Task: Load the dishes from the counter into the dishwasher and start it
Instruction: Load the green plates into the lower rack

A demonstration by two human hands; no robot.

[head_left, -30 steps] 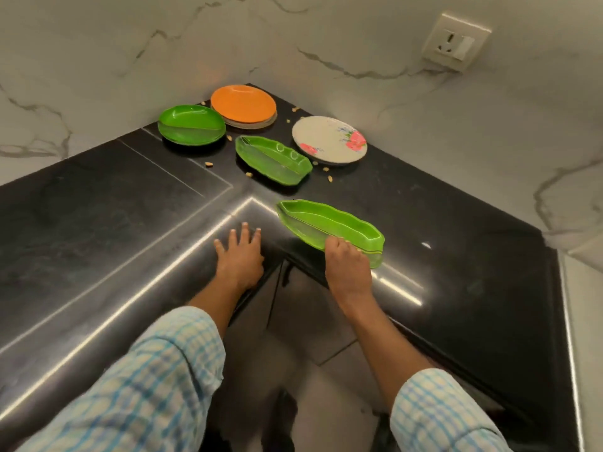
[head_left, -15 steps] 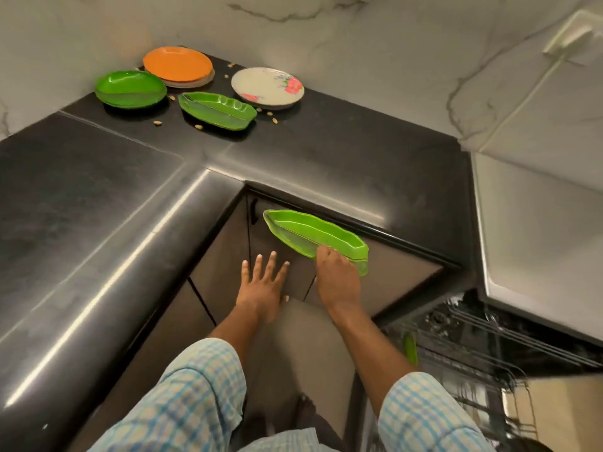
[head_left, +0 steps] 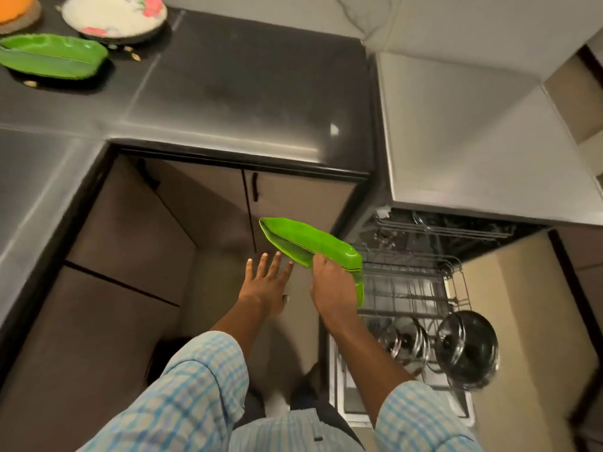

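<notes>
My right hand [head_left: 332, 285] grips the near end of a long green leaf-shaped dish [head_left: 306, 244], carried in the air in front of the cabinet doors, just left of the open dishwasher's pulled-out lower rack [head_left: 408, 288]. My left hand [head_left: 266, 283] hovers beside it with fingers spread, holding nothing. On the black counter [head_left: 244, 93] at the top left lie a second green leaf dish [head_left: 52, 55], a white floral plate [head_left: 114, 16] and the edge of an orange plate [head_left: 14, 8].
Glass lids [head_left: 466, 349] stand in the front of the lower rack. The dishwasher's grey top [head_left: 473, 141] sits right of the counter. Brown cabinet doors [head_left: 202, 207] fill the corner below. Small crumbs lie near the plates.
My right hand has lifted the green leaf dish off the counter edge and carried it down and right toward the open dishwasher. My left hand left the counter. The view swung right.
</notes>
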